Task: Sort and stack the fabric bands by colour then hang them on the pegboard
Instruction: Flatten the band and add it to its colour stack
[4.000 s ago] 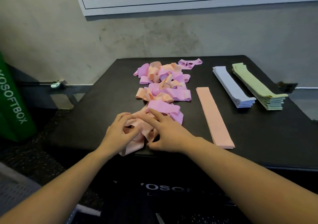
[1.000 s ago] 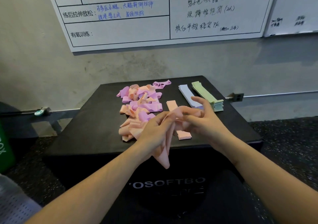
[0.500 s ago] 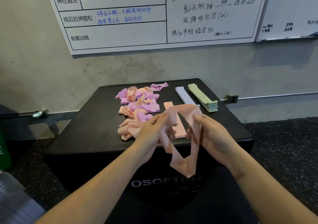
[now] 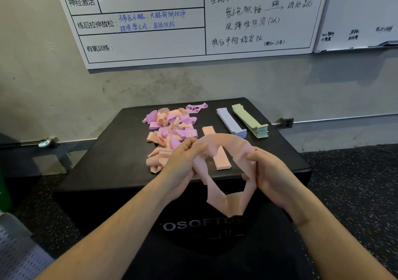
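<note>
The person holds one peach band [image 4: 226,172] up in the air, in front of the black box [image 4: 112,157] and a bit above its near edge. The band is a soft, thin loop of cloth. It is pale pink-orange, like a peach. It makes a big floppy ring between the two hands, arching over the top and hanging down in a point at the bottom. The cloth twists and folds over itself near each hand.

The left hand [image 4: 183,165] grips the left side of the loop, with the fingers curled round the cloth. The right hand [image 4: 269,174] holds the right side, with the fingers and thumb bent round it.

On top of the box, behind the left hand, lies a messy pile of bands [image 4: 168,131]. Some are peach and some are light purple, all tangled and curled. One purple band [image 4: 196,107] sits alone, just behind the pile.

A flat peach strip [image 4: 221,161] lies on the box between the hands, partly hidden by the held band. To the right of it are two neat stacks, side by side: a pale blue stack [image 4: 231,121] and a green stack [image 4: 249,121].

A whiteboard [image 4: 150,43] with writing hangs on the grey wall behind.
</note>
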Demonstrator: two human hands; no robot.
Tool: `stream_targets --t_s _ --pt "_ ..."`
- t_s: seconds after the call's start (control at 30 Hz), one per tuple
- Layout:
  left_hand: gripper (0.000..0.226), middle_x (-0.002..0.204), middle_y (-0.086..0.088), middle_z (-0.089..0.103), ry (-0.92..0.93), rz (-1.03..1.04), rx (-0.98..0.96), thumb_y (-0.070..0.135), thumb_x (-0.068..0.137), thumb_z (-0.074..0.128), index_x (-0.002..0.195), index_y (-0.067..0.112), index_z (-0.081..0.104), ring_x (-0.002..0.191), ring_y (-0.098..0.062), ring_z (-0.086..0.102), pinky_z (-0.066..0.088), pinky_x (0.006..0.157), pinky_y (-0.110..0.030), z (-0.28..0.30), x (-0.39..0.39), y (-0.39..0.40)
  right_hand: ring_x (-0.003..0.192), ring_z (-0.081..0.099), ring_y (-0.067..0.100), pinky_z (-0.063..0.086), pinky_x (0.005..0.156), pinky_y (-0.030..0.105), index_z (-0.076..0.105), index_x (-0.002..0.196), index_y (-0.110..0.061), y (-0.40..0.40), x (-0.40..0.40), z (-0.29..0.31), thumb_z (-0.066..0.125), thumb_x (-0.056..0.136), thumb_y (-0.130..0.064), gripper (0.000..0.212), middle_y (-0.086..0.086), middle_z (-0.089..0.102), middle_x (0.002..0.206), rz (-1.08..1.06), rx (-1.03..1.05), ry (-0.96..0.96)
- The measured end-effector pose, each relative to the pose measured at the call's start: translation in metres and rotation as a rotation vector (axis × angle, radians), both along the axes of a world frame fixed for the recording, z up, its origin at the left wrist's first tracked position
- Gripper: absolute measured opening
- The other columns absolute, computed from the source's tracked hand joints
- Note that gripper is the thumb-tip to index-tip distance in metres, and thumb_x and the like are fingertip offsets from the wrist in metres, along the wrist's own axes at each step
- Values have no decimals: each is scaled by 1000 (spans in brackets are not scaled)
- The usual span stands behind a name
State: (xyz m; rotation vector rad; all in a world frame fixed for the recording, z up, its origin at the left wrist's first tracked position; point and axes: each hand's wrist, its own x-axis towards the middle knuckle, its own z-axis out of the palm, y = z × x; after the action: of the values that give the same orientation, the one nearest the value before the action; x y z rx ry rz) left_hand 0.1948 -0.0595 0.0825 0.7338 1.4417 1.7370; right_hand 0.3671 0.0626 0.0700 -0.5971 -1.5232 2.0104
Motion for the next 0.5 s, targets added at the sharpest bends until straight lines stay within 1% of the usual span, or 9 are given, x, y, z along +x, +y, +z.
stream_targets --t_s 0.03,0.1,0.17,0.23,0.3,0.33,0.4,0.47,0.5 --pt "12 102 -8 69 10 11 -6 25 96 67 94 16 60 97 -24 63 54 89 -41 0 1 0 69 57 13 43 67 31 65 107 -4 1 2 -1 56 91 -10 20 5 63 82 9 -11 21" --pt "13 91 -5 65 3 60 -2 22 96 64 85 19 58 86 -21 58 49 76 -38 2 1 2 73 61 12 47 72 32 64 105 -5 0 5 -1 53 95 -5 15 4 66 82 24 -17 71" --pt "10 89 -5 65 -61 73 42 19 97 62 88 16 58 86 -22 60 51 76 -39 2 1 4 76 64 15 50 78 35 63 100 -7 -1 6 -1 58 90 -7 11 6 67 85 46 -14 120" --pt "8 92 -7 65 -79 51 59 19 99 60 92 16 57 86 -22 61 53 72 -37 3 2 5 77 65 17 51 83 41 62 99 -8 -3 7 0 60 89 -6 10 8 69 90 52 -14 129" --pt "13 95 -6 65 -41 47 49 22 99 63 86 22 59 87 -21 59 49 67 -34 2 2 4 76 65 16 51 80 40 63 100 -9 -5 8 2 59 90 -6 12 5 69 90 43 40 87" --pt "13 98 -6 65 -12 53 42 25 97 65 85 24 60 89 -21 58 48 68 -33 2 1 4 76 65 15 51 77 37 64 101 -9 -6 8 2 58 92 -4 12 4 69 89 31 84 54" --pt "11 106 -6 66 27 52 33 30 92 72 95 26 62 95 -22 60 50 71 -33 2 1 2 78 64 14 51 73 33 66 105 -10 -7 7 3 59 94 -4 14 4 69 91 -13 133 6" --pt "24 112 -4 67 48 39 10 36 88 76 107 27 65 103 -22 62 53 81 -39 2 2 -1 82 64 16 52 71 31 67 106 -12 -6 7 3 63 93 -6 15 5 70 95 -67 115 0" --pt "25 114 -3 68 48 32 1 36 89 76 111 26 67 108 -21 62 53 87 -40 2 3 -2 82 63 17 51 70 32 67 105 -13 -5 7 3 64 93 -7 14 6 70 95 -91 104 5"
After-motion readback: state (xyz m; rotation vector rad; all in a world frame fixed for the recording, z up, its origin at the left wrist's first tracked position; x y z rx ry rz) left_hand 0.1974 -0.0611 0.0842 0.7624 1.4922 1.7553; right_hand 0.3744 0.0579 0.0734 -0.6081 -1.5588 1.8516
